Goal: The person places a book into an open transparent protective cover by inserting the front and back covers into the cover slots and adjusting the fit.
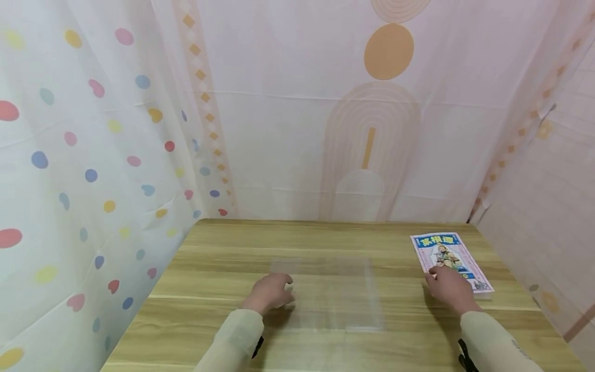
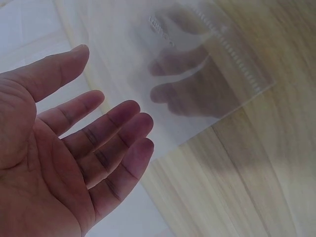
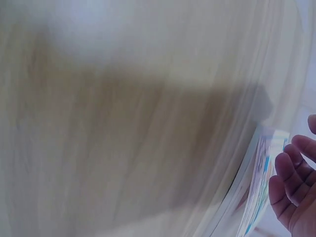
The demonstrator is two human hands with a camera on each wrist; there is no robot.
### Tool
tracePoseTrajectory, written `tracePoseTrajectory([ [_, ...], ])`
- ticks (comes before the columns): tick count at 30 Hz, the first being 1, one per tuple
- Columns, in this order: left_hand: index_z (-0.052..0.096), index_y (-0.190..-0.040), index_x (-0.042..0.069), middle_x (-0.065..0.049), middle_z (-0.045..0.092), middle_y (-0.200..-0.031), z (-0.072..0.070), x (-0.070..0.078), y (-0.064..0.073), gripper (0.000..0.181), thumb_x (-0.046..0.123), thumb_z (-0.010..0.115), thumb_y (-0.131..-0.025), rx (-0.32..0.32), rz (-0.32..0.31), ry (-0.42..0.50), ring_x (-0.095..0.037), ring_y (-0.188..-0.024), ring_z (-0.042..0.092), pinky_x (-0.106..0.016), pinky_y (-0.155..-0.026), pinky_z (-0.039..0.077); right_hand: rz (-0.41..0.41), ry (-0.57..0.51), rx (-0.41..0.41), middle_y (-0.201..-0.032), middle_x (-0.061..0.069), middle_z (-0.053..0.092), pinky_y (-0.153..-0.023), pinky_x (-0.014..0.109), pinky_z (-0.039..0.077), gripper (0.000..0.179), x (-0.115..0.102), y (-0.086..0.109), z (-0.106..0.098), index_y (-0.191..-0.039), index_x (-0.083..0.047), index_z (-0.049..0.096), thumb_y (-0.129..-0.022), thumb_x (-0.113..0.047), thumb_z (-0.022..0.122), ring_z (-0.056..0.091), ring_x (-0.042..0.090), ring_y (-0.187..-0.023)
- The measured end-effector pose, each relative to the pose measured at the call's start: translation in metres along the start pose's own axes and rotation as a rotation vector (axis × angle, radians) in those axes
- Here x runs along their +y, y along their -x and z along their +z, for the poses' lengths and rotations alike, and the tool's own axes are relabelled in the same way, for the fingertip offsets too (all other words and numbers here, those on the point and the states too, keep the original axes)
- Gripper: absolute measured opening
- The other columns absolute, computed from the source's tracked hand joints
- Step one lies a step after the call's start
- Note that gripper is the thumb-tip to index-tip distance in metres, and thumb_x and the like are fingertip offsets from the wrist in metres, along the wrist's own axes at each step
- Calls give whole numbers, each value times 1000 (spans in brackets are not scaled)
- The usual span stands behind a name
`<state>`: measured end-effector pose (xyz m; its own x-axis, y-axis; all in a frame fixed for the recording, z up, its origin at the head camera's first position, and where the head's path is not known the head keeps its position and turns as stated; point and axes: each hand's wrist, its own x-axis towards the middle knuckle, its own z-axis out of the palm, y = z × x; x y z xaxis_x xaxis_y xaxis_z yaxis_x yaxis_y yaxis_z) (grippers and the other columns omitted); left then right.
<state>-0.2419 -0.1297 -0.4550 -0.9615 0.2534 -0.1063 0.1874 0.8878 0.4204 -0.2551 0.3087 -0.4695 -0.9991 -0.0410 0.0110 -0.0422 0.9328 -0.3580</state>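
A clear plastic sheet point(image 1: 332, 294), see-through and with faint seams, lies flat on the wooden table. My left hand point(image 1: 271, 292) is over its left edge. In the left wrist view the fingers of that hand point(image 2: 106, 143) are loosely spread with nothing in them, and its shadow falls on the sheet point(image 2: 192, 74). To the right lies a thin booklet point(image 1: 437, 250) with a pink, white and blue cover and cartoon figures. My right hand point(image 1: 450, 287) is at its near left part, partly covering it. The right wrist view shows loosely bent fingers point(image 3: 284, 197) beside the booklet's page edges point(image 3: 256, 187).
The wooden table point(image 1: 223, 243) has light grain and ends against a pale patterned curtain point(image 1: 279, 155). A dotted curtain point(image 1: 116, 181) hangs on the left side, and another pale curtain point(image 1: 548, 217) on the right. Table surface shows between sheet and booklet.
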Motion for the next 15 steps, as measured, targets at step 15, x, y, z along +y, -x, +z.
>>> tracePoseTrajectory([
  [15,68,-118,3,-14,67,-119,-2,1,3,38,16,74,-83,11,-5,-23,-39,-112,61,-53,-92,49,150,42,1,-125,42,51,-80,62,48,57,44,-6,-36,-127,19,51,-101,-31,44,52,57,-110],
])
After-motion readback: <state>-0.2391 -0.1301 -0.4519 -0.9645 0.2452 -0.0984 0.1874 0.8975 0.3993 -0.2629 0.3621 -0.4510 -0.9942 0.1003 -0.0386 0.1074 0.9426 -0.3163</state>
